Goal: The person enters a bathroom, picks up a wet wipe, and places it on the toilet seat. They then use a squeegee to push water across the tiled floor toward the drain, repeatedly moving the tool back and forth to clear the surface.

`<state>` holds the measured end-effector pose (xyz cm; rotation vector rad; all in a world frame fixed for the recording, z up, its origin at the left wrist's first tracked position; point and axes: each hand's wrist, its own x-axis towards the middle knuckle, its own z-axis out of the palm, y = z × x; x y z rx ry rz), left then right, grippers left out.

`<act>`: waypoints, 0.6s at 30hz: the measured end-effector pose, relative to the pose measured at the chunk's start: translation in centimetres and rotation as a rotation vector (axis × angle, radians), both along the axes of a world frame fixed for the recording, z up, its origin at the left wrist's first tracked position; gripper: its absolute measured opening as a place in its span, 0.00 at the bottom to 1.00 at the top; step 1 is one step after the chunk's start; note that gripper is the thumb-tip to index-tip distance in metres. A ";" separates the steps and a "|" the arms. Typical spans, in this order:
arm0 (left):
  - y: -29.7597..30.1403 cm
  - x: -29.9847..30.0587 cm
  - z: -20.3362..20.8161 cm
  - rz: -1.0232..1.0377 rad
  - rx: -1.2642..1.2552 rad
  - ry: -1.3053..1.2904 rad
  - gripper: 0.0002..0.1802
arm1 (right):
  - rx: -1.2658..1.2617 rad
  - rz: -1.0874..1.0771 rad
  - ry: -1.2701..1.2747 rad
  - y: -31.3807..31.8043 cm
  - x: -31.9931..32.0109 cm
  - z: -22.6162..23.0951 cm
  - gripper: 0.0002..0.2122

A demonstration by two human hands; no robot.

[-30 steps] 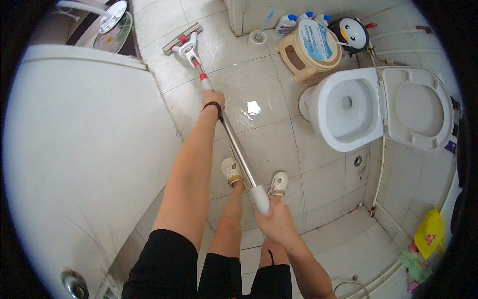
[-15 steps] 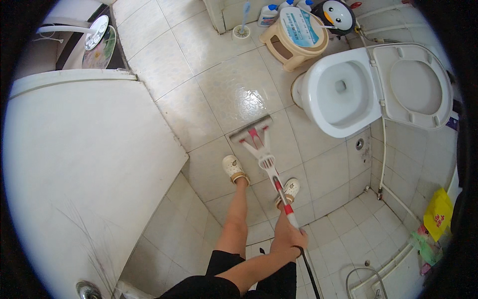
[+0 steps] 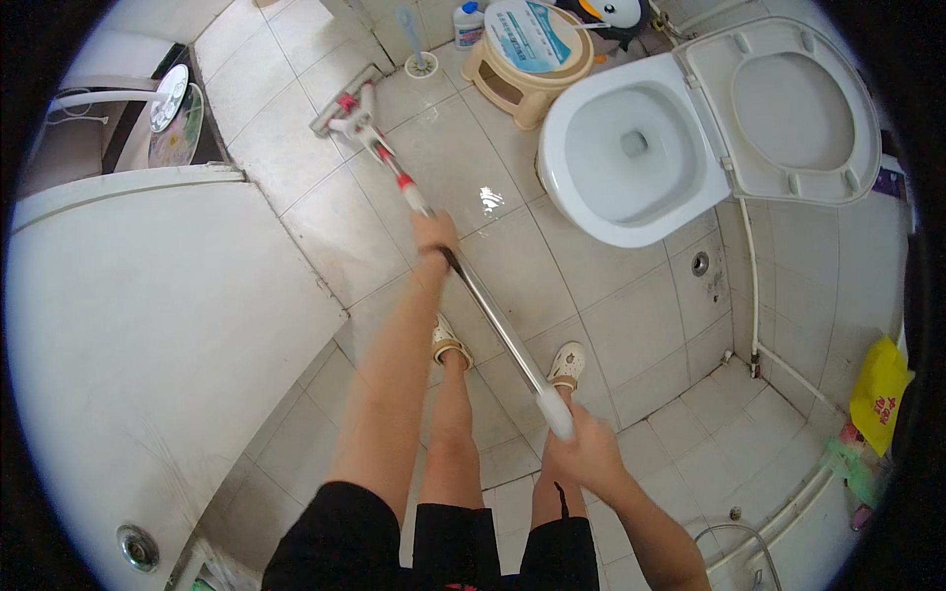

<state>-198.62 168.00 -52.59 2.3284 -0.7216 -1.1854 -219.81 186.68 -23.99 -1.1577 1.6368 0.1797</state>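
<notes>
Mop (image 3: 502, 328) held two-handed across the frame

The mop slants down from upper left, where its head (image 3: 347, 102) meets the floor tiles (image 3: 443, 148). The left hand (image 3: 435, 233) is wrapped around the pole (image 3: 483, 302) near mid-frame; the right hand (image 3: 588, 448) — lower, right of centre — is curled around the white handle end (image 3: 555, 412).

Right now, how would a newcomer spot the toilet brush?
Start at the white toilet, then go up and left in the view past the beige stool. On the tiled floor between that stool and the mop head stands the brush, in a round, pale holder. Unlike the white, blue-capped bottle nearby, it shows a long, thin, light-blue handle.
</notes>
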 end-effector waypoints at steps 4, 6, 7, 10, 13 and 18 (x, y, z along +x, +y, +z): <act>-1.4 -4.0 1.5 0.033 0.100 -0.062 0.12 | 0.042 -0.059 0.063 -1.0 -1.2 0.8 0.17; 4.6 -5.0 -1.2 0.121 0.210 0.133 0.15 | 0.233 -0.068 0.106 1.8 -3.3 3.0 0.18; 8.1 -10.4 1.3 0.027 0.185 0.010 0.15 | 0.335 -0.088 0.173 4.4 -5.5 3.7 0.18; 17.8 -19.5 9.8 -0.114 0.202 -0.085 0.19 | 0.394 0.022 0.400 15.1 -11.1 8.8 0.17; 27.1 -24.5 14.0 -0.126 0.337 0.134 0.22 | 0.515 -0.123 0.396 21.7 -14.5 15.5 0.16; 30.5 -28.0 21.6 -0.248 0.676 0.624 0.26 | 0.775 -0.208 0.444 23.6 -17.8 22.0 0.11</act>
